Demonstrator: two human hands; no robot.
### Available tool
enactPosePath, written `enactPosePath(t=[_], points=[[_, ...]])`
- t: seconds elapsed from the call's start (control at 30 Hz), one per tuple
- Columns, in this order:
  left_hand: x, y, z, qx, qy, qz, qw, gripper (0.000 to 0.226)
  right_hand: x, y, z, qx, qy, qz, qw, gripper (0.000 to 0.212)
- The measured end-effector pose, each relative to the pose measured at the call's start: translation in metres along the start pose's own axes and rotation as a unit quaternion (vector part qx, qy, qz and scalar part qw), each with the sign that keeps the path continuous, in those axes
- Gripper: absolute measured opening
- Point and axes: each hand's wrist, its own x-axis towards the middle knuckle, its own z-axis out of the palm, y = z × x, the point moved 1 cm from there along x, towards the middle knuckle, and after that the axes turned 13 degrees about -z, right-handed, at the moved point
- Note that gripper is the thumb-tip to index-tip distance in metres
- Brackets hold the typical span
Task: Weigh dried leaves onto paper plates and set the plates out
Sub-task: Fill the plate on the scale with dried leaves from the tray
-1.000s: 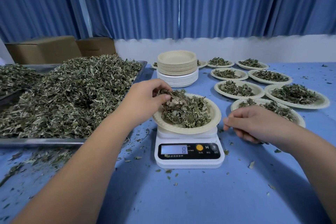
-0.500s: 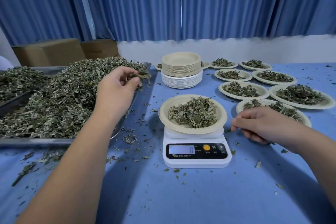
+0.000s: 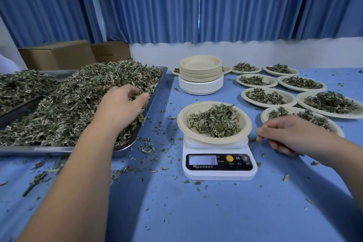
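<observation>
A paper plate (image 3: 182,124) heaped with dried leaves (image 3: 214,122) sits on a white digital scale (image 3: 220,172) whose display shows 8. My left hand (image 3: 121,108) lies on the big leaf pile (image 3: 64,104) in the metal tray (image 3: 59,150), left of the scale. Its curled fingers and thumb pinch a few leaves at the pile's right edge. My right hand (image 3: 286,133) rests on the blue table just right of the scale, loosely curled and holding nothing.
A stack of unused plates (image 3: 200,72) stands behind the scale. Several filled plates (image 3: 332,102) are spread at the back right. A second leaf tray (image 3: 19,88) and cardboard boxes (image 3: 57,54) are at far left. Loose leaf crumbs (image 3: 145,146) litter the table around the tray and scale.
My left hand lifted a pinch of leaves off the plate on the scale and carried it left onto the tray's pile. My right hand stayed in place.
</observation>
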Motion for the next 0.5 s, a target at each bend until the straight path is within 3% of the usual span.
enactPosePath(t=[0.13, 0.2, 0.5], points=[[-0.006, 0.004, 0.006, 0.116, -0.135, 0.013, 0.984, 0.076, 0.000, 0.000, 0.000, -0.005, 0.000, -0.001, 1.000, 0.027], [-0.007, 0.003, 0.006, 0.138, -0.164, 0.007, 0.977, 0.083, 0.000, 0.000, -0.001, -0.006, 0.000, -0.001, 1.000, 0.027], [0.000, -0.012, 0.011, 0.075, -0.143, -0.031, 0.986, 0.032, -0.001, 0.000, -0.001, -0.003, -0.001, -0.002, 1.000, 0.027]])
